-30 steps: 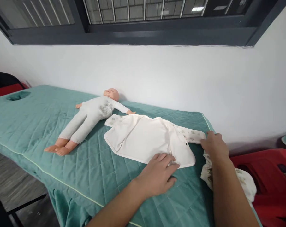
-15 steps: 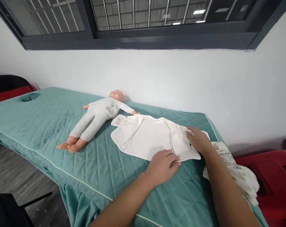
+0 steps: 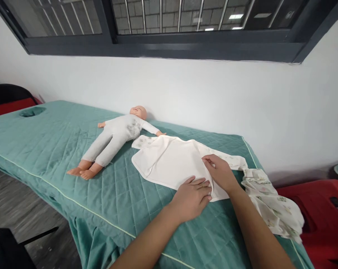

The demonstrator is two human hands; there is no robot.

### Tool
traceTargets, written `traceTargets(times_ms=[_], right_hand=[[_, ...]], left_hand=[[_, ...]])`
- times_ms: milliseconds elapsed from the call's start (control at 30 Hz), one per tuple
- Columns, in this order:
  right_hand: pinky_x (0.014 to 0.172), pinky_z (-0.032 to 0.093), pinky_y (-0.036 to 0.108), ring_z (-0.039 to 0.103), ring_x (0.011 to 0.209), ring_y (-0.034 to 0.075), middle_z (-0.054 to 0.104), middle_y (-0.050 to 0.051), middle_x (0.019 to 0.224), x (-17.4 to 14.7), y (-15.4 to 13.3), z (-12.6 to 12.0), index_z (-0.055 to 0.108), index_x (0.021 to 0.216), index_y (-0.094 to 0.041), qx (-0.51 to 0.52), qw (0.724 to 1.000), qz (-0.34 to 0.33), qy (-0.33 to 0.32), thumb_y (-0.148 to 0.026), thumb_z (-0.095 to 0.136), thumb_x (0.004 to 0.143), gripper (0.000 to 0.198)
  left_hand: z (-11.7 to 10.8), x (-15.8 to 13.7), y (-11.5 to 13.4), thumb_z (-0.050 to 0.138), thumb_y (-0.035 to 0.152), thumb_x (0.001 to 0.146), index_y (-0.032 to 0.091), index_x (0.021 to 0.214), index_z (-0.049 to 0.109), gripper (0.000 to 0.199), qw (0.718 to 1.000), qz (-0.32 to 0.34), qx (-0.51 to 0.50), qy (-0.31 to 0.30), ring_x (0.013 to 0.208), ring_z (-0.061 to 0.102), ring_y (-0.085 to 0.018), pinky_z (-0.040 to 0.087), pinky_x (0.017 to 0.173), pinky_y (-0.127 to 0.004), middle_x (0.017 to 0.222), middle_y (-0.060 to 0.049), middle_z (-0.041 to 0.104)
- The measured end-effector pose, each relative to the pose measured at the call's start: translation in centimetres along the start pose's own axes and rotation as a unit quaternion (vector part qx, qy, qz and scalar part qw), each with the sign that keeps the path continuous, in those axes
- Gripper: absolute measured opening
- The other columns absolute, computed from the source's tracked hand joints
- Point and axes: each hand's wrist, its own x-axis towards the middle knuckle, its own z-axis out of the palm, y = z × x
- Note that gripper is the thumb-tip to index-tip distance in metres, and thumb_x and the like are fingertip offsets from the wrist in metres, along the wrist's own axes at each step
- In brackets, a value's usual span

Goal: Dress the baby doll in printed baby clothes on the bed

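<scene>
On a green quilted bed (image 3: 130, 201) set along a white wall (image 3: 185, 89), a white shirt (image 3: 177, 158) is spread out, its long axis running from sleeve to sleeve, left to right, with the right end slightly nearer the viewer. The shirt's right half is touched by both hands, so that most of the cloth lies to the left of the fingers and beyond them. At the near hem, the left hand (image 3: 190, 198) is laid palm down, its fingers slightly apart and resting on the cloth. Farther in, just beyond it, the right hand (image 3: 221, 172) is placed, its fingers bent and drawn close together, the tips on the shirt; whether any cloth is pinched cannot be told. Past the left sleeve, a doll (image 3: 115, 132) is laid on its back, one arm stretched toward the shirt. By the right sleeve, a crumpled patterned cloth (image 3: 275, 209) is seen.
</scene>
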Motion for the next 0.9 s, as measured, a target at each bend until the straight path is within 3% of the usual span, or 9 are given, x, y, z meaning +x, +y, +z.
traceTargets(times_ms=[100,167,267,400,467,533,667,800,900], right_hand=[[0.107,0.043,0.038,0.060,0.118,0.022,0.067,0.006,0.123,-1.0,-2.0,2.0,0.063,0.113,-0.024,0.111,0.993,0.024,-0.009,-0.042,0.052,0.091,0.031],[0.114,0.037,0.039,0.050,0.134,0.023,0.057,0.006,0.141,-1.1,-3.4,3.8,0.055,0.132,-0.025,0.128,0.991,0.046,-0.021,-0.048,0.054,0.090,0.047],[0.116,0.035,0.041,0.042,0.141,0.025,0.047,0.012,0.152,-0.3,-4.5,6.7,0.043,0.147,-0.018,0.068,0.991,0.102,-0.054,-0.050,0.050,0.091,0.064],[0.121,0.020,0.047,0.031,0.148,0.028,0.040,0.016,0.157,2.0,-3.8,9.2,0.038,0.151,-0.010,-0.118,0.985,0.120,-0.034,-0.042,0.044,0.095,0.064],[0.122,0.015,0.050,0.023,0.151,0.030,0.034,0.016,0.160,2.9,-2.9,9.6,0.035,0.152,-0.009,-0.202,0.972,0.114,-0.021,-0.043,0.042,0.096,0.066],[0.121,0.018,0.048,0.018,0.152,0.032,0.031,0.016,0.161,3.7,-2.2,9.6,0.033,0.154,-0.008,-0.245,0.962,0.119,-0.021,-0.047,0.039,0.098,0.068],[0.120,0.022,0.044,0.024,0.148,0.035,0.031,0.018,0.160,4.5,-1.6,9.1,0.035,0.152,-0.006,-0.263,0.955,0.138,-0.007,-0.049,0.035,0.099,0.068],[0.119,0.023,0.045,0.028,0.144,0.038,0.036,0.022,0.152,4.5,-1.6,8.8,0.043,0.146,-0.005,-0.276,0.950,0.135,0.053,-0.044,0.039,0.097,0.062],[0.116,0.027,0.049,0.031,0.140,0.040,0.037,0.022,0.147,4.3,-1.4,8.7,0.046,0.145,-0.009,-0.279,0.945,0.141,0.093,-0.041,0.043,0.096,0.059]], left_hand=[[0.1,-0.1,0.2,0.040,0.030,0.101,0.023,0.111,0.067,0.029,1.000,0.003,-0.009,0.021,0.125,0.059,-0.018,0.039,0.116,-0.042,0.122,-0.002,0.072],[0.3,-0.5,0.3,0.045,0.024,0.097,0.020,0.100,0.069,0.025,0.998,-0.017,0.001,0.059,0.110,0.065,-0.018,0.047,0.108,-0.038,0.108,-0.004,0.075],[0.3,-1.6,-0.5,0.048,0.015,0.092,0.020,0.095,0.070,0.023,0.985,-0.097,0.018,0.144,0.102,0.067,-0.019,0.048,0.107,-0.040,0.104,-0.004,0.075],[-0.8,-2.0,-3.8,0.042,0.013,0.092,0.015,0.114,0.066,0.033,0.956,-0.190,0.093,0.205,0.125,0.058,-0.022,0.040,0.116,-0.044,0.128,-0.010,0.067],[-1.7,-0.8,-6.1,0.042,0.017,0.094,0.008,0.130,0.059,0.041,0.947,-0.212,0.143,0.195,0.137,0.048,-0.026,0.038,0.117,-0.044,0.141,-0.016,0.058],[-2.7,1.0,-8.4,0.039,0.020,0.096,0.003,0.135,0.054,0.045,0.942,-0.231,0.166,0.177,0.141,0.044,-0.027,0.037,0.118,-0.043,0.145,-0.019,0.054],[-4.6,4.4,-12.0,0.037,0.025,0.098,0.002,0.139,0.051,0.049,0.935,-0.261,0.178,0.162,0.141,0.043,-0.028,0.036,0.117,-0.042,0.151,-0.020,0.046],[-6.2,5.7,-14.0,0.044,0.025,0.094,0.004,0.140,0.048,0.051,0.928,-0.254,0.209,0.174,0.145,0.035,-0.029,0.032,0.119,-0.041,0.155,-0.020,0.040],[-6.8,5.7,-14.5,0.047,0.023,0.092,0.008,0.135,0.052,0.046,0.922,-0.225,0.259,0.182,0.146,0.031,-0.031,0.030,0.120,-0.046,0.150,-0.018,0.046]])
